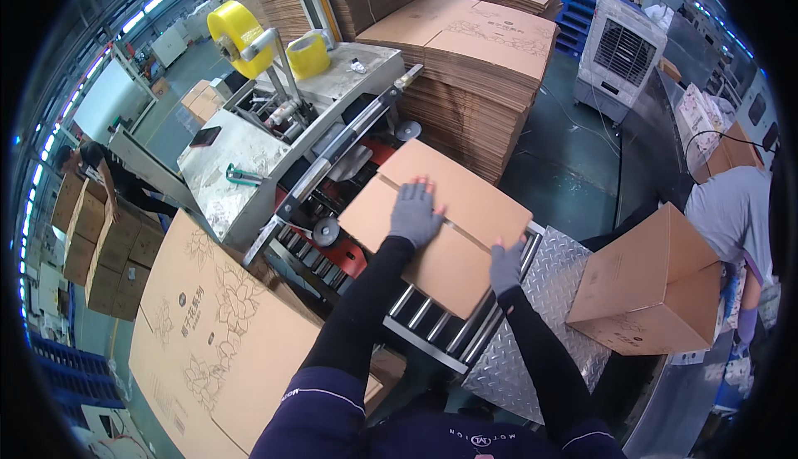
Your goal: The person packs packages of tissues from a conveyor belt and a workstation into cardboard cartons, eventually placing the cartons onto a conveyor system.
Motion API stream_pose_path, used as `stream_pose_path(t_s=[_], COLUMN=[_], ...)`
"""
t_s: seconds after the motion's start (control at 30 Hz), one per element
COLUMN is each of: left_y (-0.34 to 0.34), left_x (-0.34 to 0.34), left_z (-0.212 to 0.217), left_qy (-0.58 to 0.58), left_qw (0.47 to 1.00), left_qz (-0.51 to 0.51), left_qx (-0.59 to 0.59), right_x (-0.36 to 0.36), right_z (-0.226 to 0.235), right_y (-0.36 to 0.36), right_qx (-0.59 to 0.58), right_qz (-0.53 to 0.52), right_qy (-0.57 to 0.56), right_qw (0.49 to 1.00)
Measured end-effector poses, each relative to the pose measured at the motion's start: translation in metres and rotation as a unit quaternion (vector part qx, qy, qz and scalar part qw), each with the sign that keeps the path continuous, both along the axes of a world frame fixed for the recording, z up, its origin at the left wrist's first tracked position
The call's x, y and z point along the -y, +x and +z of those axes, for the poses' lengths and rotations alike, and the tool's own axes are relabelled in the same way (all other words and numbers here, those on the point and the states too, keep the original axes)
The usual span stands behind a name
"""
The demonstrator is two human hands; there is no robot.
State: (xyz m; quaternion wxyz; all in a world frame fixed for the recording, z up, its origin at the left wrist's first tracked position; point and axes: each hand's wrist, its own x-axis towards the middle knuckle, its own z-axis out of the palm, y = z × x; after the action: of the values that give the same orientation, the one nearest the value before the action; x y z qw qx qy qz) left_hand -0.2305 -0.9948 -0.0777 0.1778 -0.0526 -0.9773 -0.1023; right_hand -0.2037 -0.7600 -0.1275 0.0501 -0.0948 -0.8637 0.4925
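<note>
A closed brown cardboard carton [465, 201] rests on the roller conveyor [440, 326], its top flaps meeting along a seam. My left hand [416, 214], in a grey glove with bare fingertips, lies flat on the top with the fingers stretched forward across the seam. At the carton's right edge, my right hand [506, 267] touches it with outstretched fingers, partly hidden by the glove. Just ahead of the carton is a carton-sealing machine [349, 164] with a roll of yellow tape [241, 39] on its arm.
A standing carton [648, 293] is on the metal plate [536, 326] to my right, beside a person in grey [731, 209]. Flat cardboard is stacked ahead [474, 76] and at left [216, 326]. Green-handled cutter [243, 175] and phone [206, 136] lie on the machine table.
</note>
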Motion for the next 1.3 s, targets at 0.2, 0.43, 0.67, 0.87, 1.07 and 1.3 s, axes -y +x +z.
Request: stream_pose_path(t_s=[0.2, 0.43, 0.67, 0.87, 1.07, 1.3], left_y=[-0.018, -0.014, 0.142, 0.322, 0.42, 0.468], left_x=[0.054, 0.054, -0.101, -0.048, -0.005, -0.085], left_z=[-0.009, -0.015, -0.007, 0.135, 0.128, 0.095], left_qy=[0.002, 0.031, 0.218, -0.028, -0.096, -0.104], left_qw=[0.998, 0.993, 0.97, 0.946, 0.91, 0.939], left_qz=[0.061, 0.111, 0.075, 0.31, 0.399, 0.321], left_qx=[-0.001, 0.036, -0.077, -0.092, 0.055, -0.073], right_x=[0.077, 0.156, 0.109, -0.072, -0.306, -0.346], right_z=[-0.002, -0.007, -0.01, -0.136, -0.228, -0.147], right_y=[-0.01, -0.057, -0.055, 0.165, 0.358, 0.343], right_qx=[0.032, 0.016, 0.14, 0.264, 0.403, 0.175], right_qz=[-0.029, -0.05, 0.309, 0.425, 0.505, 0.529], right_qy=[0.002, -0.069, -0.165, 0.171, 0.377, 0.408], right_qw=[0.999, 0.996, 0.926, 0.849, 0.663, 0.724])
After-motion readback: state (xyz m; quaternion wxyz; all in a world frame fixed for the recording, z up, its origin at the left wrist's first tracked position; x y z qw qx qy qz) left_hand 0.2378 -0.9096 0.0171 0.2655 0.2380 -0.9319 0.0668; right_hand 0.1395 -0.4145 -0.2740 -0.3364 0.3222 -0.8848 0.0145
